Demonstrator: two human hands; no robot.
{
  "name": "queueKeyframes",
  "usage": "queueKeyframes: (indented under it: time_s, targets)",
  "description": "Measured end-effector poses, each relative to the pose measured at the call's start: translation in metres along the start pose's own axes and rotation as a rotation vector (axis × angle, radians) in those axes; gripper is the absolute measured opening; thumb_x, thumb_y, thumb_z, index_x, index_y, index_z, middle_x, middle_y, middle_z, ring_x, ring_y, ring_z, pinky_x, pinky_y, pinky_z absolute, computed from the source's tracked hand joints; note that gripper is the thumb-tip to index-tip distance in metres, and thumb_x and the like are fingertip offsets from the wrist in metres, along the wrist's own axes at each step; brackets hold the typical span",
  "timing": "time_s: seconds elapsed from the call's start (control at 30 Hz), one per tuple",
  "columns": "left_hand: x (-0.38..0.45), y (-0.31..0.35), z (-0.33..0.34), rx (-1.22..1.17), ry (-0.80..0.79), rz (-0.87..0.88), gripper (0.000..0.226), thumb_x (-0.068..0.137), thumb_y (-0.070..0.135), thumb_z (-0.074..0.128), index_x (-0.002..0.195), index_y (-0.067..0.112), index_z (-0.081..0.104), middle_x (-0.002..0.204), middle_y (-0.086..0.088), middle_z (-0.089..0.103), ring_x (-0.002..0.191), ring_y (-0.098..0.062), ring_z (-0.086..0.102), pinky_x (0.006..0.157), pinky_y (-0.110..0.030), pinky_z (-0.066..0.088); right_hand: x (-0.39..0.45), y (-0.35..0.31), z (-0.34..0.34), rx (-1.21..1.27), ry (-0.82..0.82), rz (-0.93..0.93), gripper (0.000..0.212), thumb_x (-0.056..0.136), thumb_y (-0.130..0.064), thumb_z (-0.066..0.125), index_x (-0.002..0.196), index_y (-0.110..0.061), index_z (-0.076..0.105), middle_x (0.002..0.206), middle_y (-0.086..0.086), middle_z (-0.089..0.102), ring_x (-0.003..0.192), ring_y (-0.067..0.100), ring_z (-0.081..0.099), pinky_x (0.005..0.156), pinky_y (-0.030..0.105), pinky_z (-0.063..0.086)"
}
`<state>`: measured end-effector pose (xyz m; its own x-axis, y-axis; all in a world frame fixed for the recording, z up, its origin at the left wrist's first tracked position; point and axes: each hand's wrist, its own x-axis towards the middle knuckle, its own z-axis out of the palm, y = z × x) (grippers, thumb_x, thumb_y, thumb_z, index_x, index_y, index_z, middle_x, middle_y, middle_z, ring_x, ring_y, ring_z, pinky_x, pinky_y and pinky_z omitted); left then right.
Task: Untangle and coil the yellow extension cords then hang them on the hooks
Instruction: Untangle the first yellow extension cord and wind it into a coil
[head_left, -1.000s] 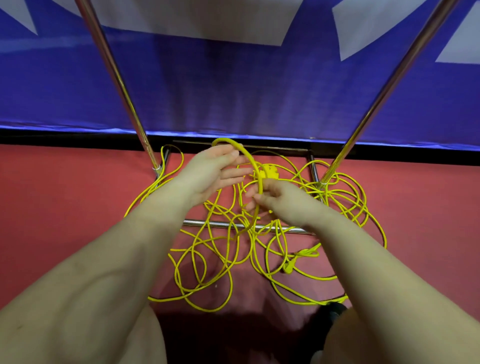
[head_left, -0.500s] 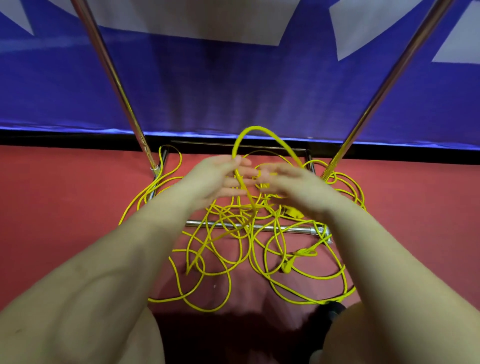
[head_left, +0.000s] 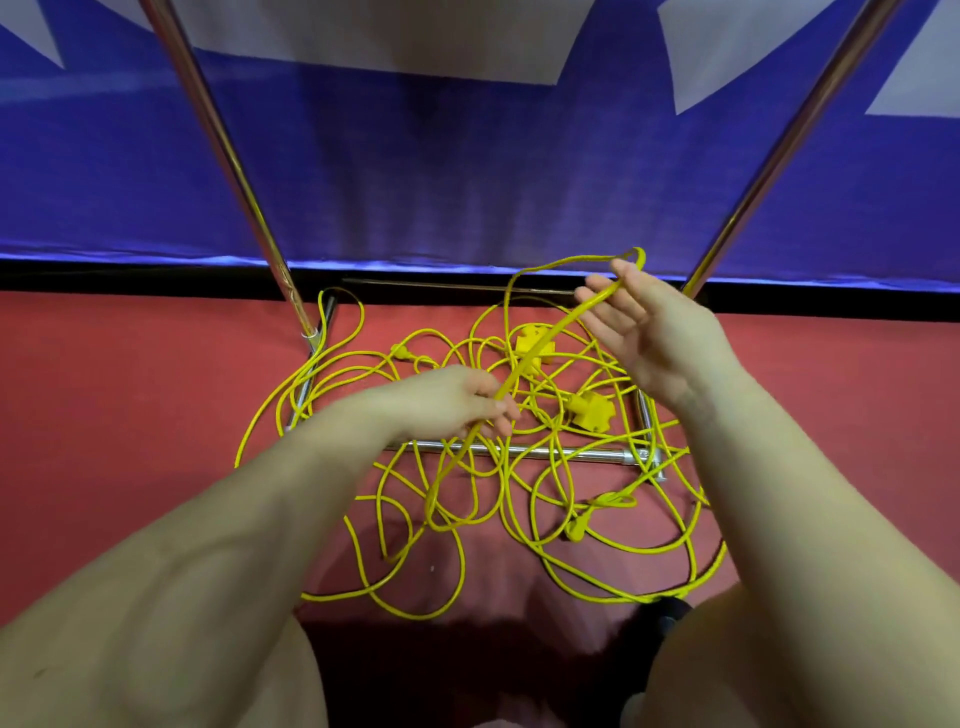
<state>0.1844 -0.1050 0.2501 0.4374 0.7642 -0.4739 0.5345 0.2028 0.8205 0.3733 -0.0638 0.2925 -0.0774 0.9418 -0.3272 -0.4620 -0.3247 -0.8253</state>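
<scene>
Left hand (head_left: 447, 402): fingers curled, pinching yellow cord strand (head_left: 540, 348) | Right hand (head_left: 657, 332): fingers spread wide, strand looped over fingertips, far right | Tangled yellow extension cords (head_left: 519, 499): red floor (head_left: 130, 389), across rack base bar (head_left: 545, 452).

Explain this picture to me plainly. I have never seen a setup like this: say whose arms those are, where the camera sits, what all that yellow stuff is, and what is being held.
There is no machine here. A person wears a camera on the head, looking forward and down, so the two bare arms reaching in from the bottom are their own.

On the red floor lies a tangle of yellow extension cords, with yellow socket blocks among the loops. The cords lie over the shiny metal base bar of a rack, whose two slanted poles rise in front of a blue and white banner.

The left hand has a closed grip on one lifted strand. That strand runs up to the right hand, which is open, the cord looped over its fingers. No hooks are visible.
</scene>
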Motion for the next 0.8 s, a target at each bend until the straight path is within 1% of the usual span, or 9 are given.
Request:
queueKeyframes:
  time_s: [0.07,0.13,0.2,0.27,0.37,0.47,0.57,0.67,0.8]
  targets:
    - [0.001,0.004,-0.004,-0.239,0.132,0.013,0.02,0.099,0.016,0.039,0.09,0.021,0.056,0.087,0.004,0.064,0.08,-0.008,0.063,0.073,-0.022,0.048,-0.001,0.009,0.001,-0.195,-0.09,0.094,0.018,0.094,-0.027,0.05,0.108,-0.016,0.055,0.108,0.005,0.062,0.093,0.018,0.065,0.074,0.031,0.056]
    - [0.002,0.01,-0.01,-0.562,0.229,0.057,0.019,0.099,0.017,0.039,0.093,0.019,0.056,0.088,0.0,0.065,0.074,-0.008,0.068,0.07,-0.026,0.052,-0.006,0.024,0.003,-0.564,-0.222,0.188,0.035,0.089,-0.029,0.058,0.121,-0.018,0.053,0.105,-0.002,0.064,0.1,0.018,0.061,0.082,0.031,0.051]
    - [0.002,0.014,-0.016,-0.852,0.288,0.122,0.018,0.099,0.015,0.038,0.097,0.016,0.056,0.091,-0.003,0.065,0.071,-0.009,0.07,0.064,-0.025,0.057,-0.014,0.04,0.007,-0.873,-0.411,0.22,0.034,0.086,-0.025,0.063,0.118,-0.017,0.057,0.096,-0.004,0.065,0.094,0.013,0.06,0.088,0.029,0.046]
    - [0.003,0.016,-0.021,-0.967,0.334,0.151,0.019,0.099,0.013,0.038,0.105,0.012,0.056,0.095,-0.005,0.065,0.078,-0.013,0.069,0.068,-0.026,0.057,-0.018,0.05,0.01,-0.939,-0.538,0.209,0.021,0.089,-0.011,0.06,0.11,-0.011,0.058,0.089,0.001,0.064,0.082,0.01,0.06,0.083,0.022,0.046]
    - [0.005,0.011,-0.019,-0.865,0.296,0.091,0.026,0.098,0.016,0.04,0.121,0.012,0.053,0.105,-0.007,0.063,0.097,-0.022,0.063,0.084,-0.033,0.052,-0.015,0.045,0.012,-0.804,-0.485,0.146,0.017,0.093,0.001,0.048,0.096,-0.012,0.057,0.084,0.003,0.066,0.067,0.002,0.065,0.067,0.016,0.053]
    - [0.0,0.008,-0.007,-0.47,0.11,-0.038,0.026,0.098,0.024,0.04,0.12,0.017,0.054,0.109,0.002,0.062,0.112,-0.017,0.055,0.093,-0.029,0.042,-0.008,0.027,0.009,-0.524,-0.281,0.077,0.02,0.095,-0.001,0.045,0.093,-0.016,0.058,0.079,-0.002,0.068,0.066,0.005,0.068,0.064,0.022,0.057]
    - [0.001,0.005,0.004,-0.132,0.026,0.012,0.022,0.097,0.022,0.045,0.117,0.023,0.054,0.114,0.003,0.058,0.105,-0.006,0.051,0.09,-0.021,0.037,-0.002,0.014,0.004,-0.251,-0.15,0.058,0.021,0.096,-0.002,0.042,0.096,-0.015,0.058,0.087,0.0,0.067,0.077,0.012,0.069,0.069,0.028,0.057]
    - [0.007,0.004,0.004,-0.171,0.189,0.096,0.009,0.095,0.011,0.048,0.1,0.015,0.055,0.096,-0.005,0.063,0.077,-0.003,0.057,0.075,-0.018,0.043,-0.002,0.015,0.006,-0.169,-0.14,0.027,0.018,0.096,-0.005,0.043,0.105,-0.013,0.057,0.095,0.002,0.065,0.086,0.014,0.066,0.069,0.026,0.058]
    - [0.004,0.012,-0.008,-0.582,0.329,0.13,0.014,0.097,0.011,0.043,0.092,0.015,0.055,0.082,0.002,0.062,0.071,-0.005,0.063,0.068,-0.022,0.055,-0.002,0.034,0.004,-0.624,-0.232,0.033,0.032,0.09,-0.014,0.058,0.12,-0.021,0.052,0.112,0.007,0.063,0.098,0.014,0.061,0.082,0.026,0.05]
